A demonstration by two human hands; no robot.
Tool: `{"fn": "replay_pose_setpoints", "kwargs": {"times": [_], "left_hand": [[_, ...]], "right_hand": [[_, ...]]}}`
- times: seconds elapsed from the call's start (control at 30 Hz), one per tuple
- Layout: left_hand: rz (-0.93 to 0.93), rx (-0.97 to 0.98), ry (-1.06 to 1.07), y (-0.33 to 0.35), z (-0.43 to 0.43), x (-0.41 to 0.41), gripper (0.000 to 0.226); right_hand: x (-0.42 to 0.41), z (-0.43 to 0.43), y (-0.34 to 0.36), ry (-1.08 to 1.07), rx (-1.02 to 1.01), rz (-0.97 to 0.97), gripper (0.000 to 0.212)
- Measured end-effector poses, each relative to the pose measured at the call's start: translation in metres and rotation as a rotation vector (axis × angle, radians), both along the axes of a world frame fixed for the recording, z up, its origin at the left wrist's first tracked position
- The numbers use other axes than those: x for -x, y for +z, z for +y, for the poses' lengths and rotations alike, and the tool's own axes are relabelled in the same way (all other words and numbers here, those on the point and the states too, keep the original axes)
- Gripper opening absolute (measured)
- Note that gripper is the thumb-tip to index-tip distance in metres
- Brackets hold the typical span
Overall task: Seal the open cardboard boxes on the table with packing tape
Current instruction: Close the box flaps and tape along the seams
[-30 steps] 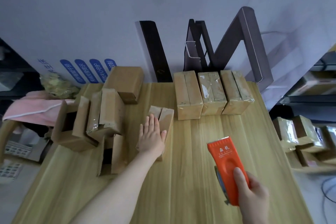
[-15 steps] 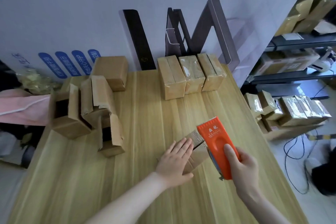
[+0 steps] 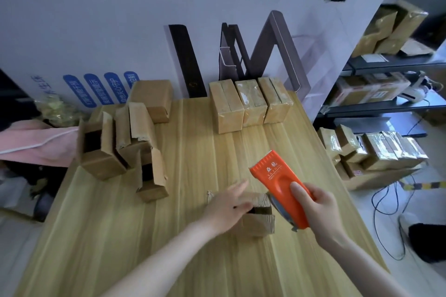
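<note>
Box [image 3: 258, 226] pulled nearer under left hand [image 3: 226, 205], tape dispenser [image 3: 277, 183] beside

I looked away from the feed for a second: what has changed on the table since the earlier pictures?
The left hand has dragged the small box away from the open boxes toward the person, beside the tape dispenser. The hand has stayed on it. The right hand still grips the tape dispenser. The open boxes and the three taped boxes have not moved.
</note>
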State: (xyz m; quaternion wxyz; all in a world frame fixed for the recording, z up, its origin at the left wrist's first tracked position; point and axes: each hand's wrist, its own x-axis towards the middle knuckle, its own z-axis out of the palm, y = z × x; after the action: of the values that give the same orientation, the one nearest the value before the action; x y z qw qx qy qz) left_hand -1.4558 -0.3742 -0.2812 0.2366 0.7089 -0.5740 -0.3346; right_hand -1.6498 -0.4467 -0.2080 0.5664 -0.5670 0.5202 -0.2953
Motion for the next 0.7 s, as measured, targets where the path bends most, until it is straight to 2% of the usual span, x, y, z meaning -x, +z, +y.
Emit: {"fn": "replay_pose_setpoints", "kwargs": {"times": [0.1,0.17,0.23,0.4,0.6,0.7], "left_hand": [[0.540,-0.012,0.420,0.032,-0.010,-0.003,0.085],[0.793,-0.072,0.546,0.051,-0.014,-0.008,0.064],[0.893,-0.078,0.574,0.066,-0.018,-0.012,0.045],[0.831,-0.014,0.601,0.081,-0.018,-0.009,0.024],[0.789,-0.039,0.698,0.089,-0.018,-0.002,0.005],[0.711,-0.021,0.813,0.089,-0.020,-0.003,0.010]], "right_hand": [[0.000,-0.007,0.010,0.086,0.004,0.003,0.021],[0.000,-0.013,0.012,0.135,0.026,0.029,0.025],[0.000,-0.017,0.013,0.186,0.042,0.057,0.029],[0.003,-0.026,0.015,0.272,0.053,0.121,0.025],[0.002,-0.032,0.025,0.363,0.116,0.165,0.031],[-0.005,-0.034,0.031,0.403,0.153,0.202,0.032]]}}
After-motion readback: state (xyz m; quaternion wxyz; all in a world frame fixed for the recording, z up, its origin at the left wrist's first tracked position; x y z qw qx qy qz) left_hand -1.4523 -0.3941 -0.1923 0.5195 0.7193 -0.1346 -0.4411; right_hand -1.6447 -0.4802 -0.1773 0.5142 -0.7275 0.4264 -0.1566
